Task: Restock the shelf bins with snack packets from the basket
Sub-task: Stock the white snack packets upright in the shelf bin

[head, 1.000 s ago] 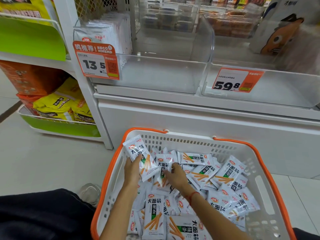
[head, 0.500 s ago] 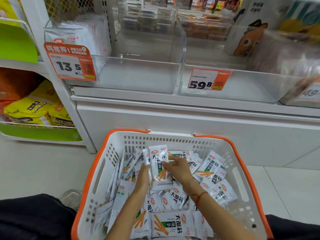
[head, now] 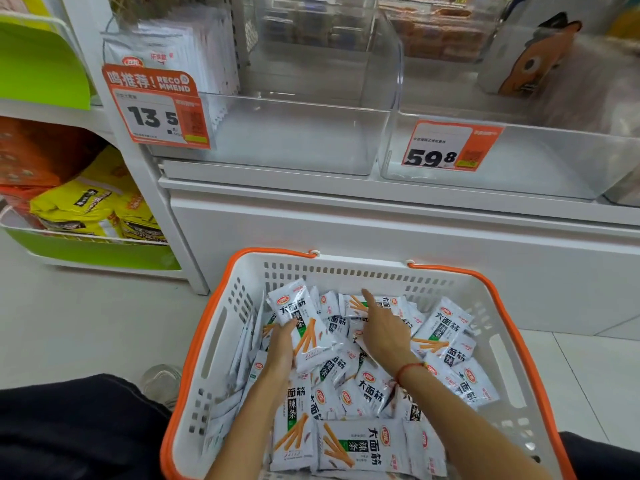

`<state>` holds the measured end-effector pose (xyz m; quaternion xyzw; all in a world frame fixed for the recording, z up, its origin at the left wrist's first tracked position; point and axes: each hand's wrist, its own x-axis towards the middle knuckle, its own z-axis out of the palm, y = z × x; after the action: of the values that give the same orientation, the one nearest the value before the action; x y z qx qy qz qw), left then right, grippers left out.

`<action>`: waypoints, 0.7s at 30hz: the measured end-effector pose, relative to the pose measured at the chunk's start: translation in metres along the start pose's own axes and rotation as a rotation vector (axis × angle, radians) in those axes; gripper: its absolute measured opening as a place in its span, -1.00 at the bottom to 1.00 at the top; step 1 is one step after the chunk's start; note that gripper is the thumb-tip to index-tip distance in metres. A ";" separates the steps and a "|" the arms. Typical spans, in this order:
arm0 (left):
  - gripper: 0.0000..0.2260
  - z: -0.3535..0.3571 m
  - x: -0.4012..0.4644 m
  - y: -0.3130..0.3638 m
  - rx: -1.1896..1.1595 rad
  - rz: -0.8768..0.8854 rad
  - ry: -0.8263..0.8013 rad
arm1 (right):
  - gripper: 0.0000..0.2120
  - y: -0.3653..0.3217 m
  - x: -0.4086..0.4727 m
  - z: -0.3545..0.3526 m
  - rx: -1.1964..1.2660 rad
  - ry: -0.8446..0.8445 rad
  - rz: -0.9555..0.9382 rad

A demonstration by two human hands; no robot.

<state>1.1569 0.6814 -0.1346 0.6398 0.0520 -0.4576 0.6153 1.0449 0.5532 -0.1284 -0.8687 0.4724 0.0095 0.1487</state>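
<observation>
- White basket [head: 221,344] with orange rim on the floor, directly below the shelf bins; used here as landmark.
- Inside basket: loose heap of white snack packets [head: 367,386] with green labels and orange stick pictures, covering most of the bottom.
- Left hand [head: 282,348] inside basket, left half; fingers curled round a held packet [head: 304,327], raised above the heap and tilted.
- Right hand [head: 382,329] inside basket, centre; fingers extended and loose, reaching toward far wall, resting on or just over the heap; contact not determinable. Red cord [head: 410,368] on its wrist.
- Above basket: clear left bin [head: 294,140] bearing a 13.5 price tag [head: 157,109], with upright white packets [head: 183,53] at its left end.
- Above and right of basket: clear right bin [head: 540,164] bearing a 59.8 price tag [head: 450,145].
- Left of basket: yellow bags [head: 86,206] in a green tray.
</observation>
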 end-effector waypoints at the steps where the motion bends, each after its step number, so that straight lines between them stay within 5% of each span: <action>1: -0.80 -0.003 0.000 0.000 -0.019 -0.007 0.001 | -0.42 0.006 0.001 0.000 -0.069 -0.051 -0.005; 7: -0.78 -0.012 0.003 0.003 -0.029 -0.014 -0.025 | -0.73 0.024 0.002 0.004 0.305 0.008 0.082; 13: -0.80 -0.015 -0.005 0.018 -0.125 0.048 -0.015 | -0.47 0.035 0.018 0.008 0.724 -0.087 0.506; 18: -0.80 -0.008 -0.018 0.029 -0.240 0.034 -0.026 | -0.57 0.018 0.027 0.006 0.763 -0.335 0.624; 21: -0.79 -0.006 -0.021 0.028 -0.229 0.032 -0.054 | -0.67 0.018 0.030 0.025 0.871 -0.227 0.668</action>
<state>1.1655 0.6897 -0.1007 0.5533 0.0771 -0.4559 0.6928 1.0493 0.5264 -0.1609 -0.5238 0.6633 -0.0466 0.5323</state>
